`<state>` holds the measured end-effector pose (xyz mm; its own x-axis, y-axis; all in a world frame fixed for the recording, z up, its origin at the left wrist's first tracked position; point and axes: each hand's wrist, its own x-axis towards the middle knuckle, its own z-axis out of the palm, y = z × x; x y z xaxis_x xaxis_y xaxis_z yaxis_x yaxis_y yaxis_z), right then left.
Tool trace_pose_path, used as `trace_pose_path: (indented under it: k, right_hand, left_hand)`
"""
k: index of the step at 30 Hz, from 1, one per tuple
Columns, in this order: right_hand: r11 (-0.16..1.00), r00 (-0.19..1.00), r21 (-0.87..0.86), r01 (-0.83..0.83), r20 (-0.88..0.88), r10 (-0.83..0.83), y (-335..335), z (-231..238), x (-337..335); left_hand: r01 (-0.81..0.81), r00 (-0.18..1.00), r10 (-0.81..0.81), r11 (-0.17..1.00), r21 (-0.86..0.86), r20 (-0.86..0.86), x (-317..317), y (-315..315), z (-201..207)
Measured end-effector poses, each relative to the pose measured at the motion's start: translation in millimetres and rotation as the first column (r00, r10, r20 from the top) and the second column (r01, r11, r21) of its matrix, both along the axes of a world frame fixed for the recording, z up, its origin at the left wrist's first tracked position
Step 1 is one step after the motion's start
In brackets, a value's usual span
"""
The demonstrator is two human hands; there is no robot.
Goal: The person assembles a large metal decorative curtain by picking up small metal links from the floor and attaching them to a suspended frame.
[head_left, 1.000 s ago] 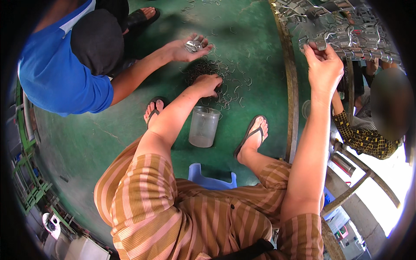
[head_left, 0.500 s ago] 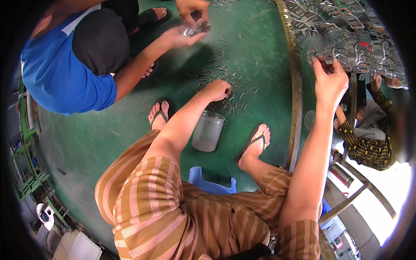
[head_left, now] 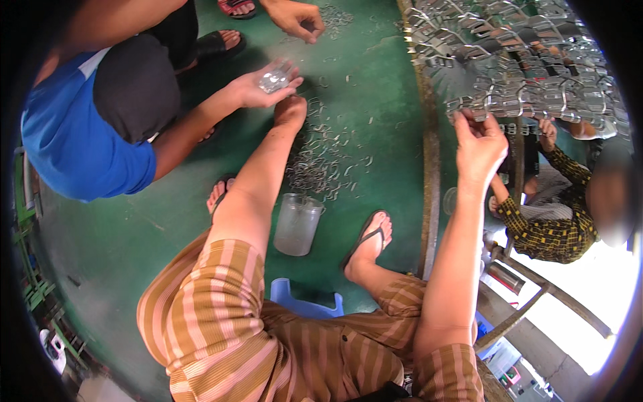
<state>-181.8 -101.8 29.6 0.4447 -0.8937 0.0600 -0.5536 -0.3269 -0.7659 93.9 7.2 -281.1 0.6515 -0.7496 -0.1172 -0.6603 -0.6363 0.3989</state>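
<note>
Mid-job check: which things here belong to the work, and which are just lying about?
In use, it seems:
linked metal pieces, pinched by the right hand
shiny pieces in a co-worker's palm, left hand close by
bent wires on the floor

Just about, apparently:
blue plastic stool
metal cylinder
clear bucket, use unclear

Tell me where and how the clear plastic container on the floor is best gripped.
Probably by the wall of the container just below its rim, coming from the person's right. It looks round and slightly wider at the rim, which should help keep fingers from slipping off; the left forearm runs along its left, and loose metal pieces crowd its far end.
</note>
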Motion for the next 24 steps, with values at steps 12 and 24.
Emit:
trace_pose_path:
  k: [12, 24]
  right_hand:
    - [0.993, 0.985, -0.028, 0.116, 0.133, -0.111, 10.1, 0.2, 22.1]
    - [0.94, 0.939, -0.198, 0.276, 0.263, -0.22, 25.3, 2.0, 43.7]
  left_hand:
    - [0.068, 0.989, -0.051, 0.99, -0.122, 0.136, -13.0, 13.7, 62.6]
    - [-0.345, 0.165, -0.546, 0.749, -0.566, -0.822, -110.9, -20.3, 230.7]
